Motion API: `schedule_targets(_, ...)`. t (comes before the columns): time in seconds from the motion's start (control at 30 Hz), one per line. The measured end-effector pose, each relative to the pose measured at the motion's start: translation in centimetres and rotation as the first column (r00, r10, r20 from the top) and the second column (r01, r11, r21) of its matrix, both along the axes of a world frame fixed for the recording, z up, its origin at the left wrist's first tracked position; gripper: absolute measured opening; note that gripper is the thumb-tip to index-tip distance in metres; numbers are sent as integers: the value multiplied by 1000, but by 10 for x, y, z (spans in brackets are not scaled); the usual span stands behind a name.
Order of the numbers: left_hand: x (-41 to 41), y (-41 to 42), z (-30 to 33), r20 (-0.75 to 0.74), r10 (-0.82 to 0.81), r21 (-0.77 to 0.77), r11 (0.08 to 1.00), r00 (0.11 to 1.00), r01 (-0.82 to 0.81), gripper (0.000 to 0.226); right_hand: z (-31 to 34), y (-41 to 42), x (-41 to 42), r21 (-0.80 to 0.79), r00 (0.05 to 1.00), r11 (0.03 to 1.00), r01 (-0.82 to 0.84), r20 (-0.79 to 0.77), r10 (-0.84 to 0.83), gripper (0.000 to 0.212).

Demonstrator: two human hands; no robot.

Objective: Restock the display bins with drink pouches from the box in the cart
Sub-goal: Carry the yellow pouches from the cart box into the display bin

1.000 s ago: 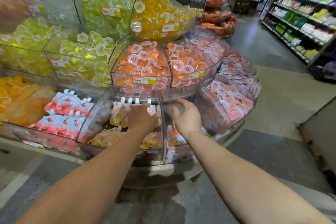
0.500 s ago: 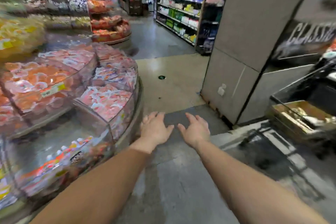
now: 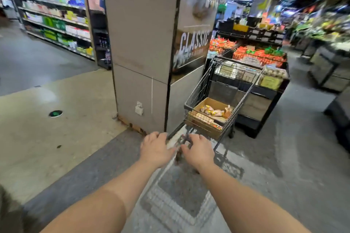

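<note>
Head view. The setting is a supermarket aisle with a grey and beige floor [image 3: 56, 138]. A large square pillar [image 3: 140, 53] clad in grey panels stands at centre; its right face carries a dark poster [image 3: 193, 47] with the word "CLASSIC". Stocked shelving [image 3: 55, 24] runs along the far left. A dark produce stand [image 3: 259, 58] holding red and orange goods sits behind and to the right of the pillar. The right edge of the frame is heavily blurred.

A wire shopping cart [image 3: 206, 83] stands just beside the pillar's right face, in front of the produse stand. An open cardboard box [image 3: 204, 125] rests in the bottom of the cart basket. Several drink pouches [image 3: 212, 112] lie loose inside the box; their printing is too small to read.

Both arms extend forward from the bottom of the frame, palms down. The left hand [image 3: 156, 149] is held over the floor, near the base of the pillar, fingers relaxed and slightly spread, holding nothing. The right hand [image 3: 198, 150] is just beside it, fingers likewise loose and holding nothing. Both hands are in front of and below the cart, apart from the box. The cart's lower frame shows between and behind the two hands; motion blur prevents telling whether either hand touches it.
</note>
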State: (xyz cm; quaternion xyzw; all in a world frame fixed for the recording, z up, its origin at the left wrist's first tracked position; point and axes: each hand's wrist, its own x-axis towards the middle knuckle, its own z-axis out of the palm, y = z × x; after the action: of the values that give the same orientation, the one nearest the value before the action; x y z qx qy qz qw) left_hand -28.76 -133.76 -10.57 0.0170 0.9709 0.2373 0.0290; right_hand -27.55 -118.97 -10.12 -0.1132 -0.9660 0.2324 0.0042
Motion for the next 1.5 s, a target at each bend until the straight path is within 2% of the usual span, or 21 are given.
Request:
schedule_targets(0.17,-79,38,-6,30,-140,-18,990,990,141,62,-16,30,-57,-64,989,987,147,40,-145,53)
schedule_targets(0.4,-166,99,-35,93,-232,-44,971,968,237,62,-49,89,-132,-91,956,955,281,115,-270,55)
schedule_targets(0.7,-325,204,-49,105,-197,-67,977,975,205,63,-65,201,-285,-115,965,964,238,141,-221,58)
schedule_targets(0.87,-406,263,-47,107,-150,-51,986,983,156,64,-55,273,-368,-44,968,972,230,117,-224,52)
schedule_targets(1.07,-494,301,-68,180,-96,-15,995,979,100,63,-70,313,-452,-96,958,968,232,198,-210,54)
schedule_targets(1.27,-608,341,-107,240,-125,37,992,963,120,67,-102,360,-559,-87,931,955,283,263,-252,59)
schedule_targets(1.5,-754,379,-138,348,-189,35,981,918,189,54,-142,409,-673,-103,838,900,423,423,-345,59)
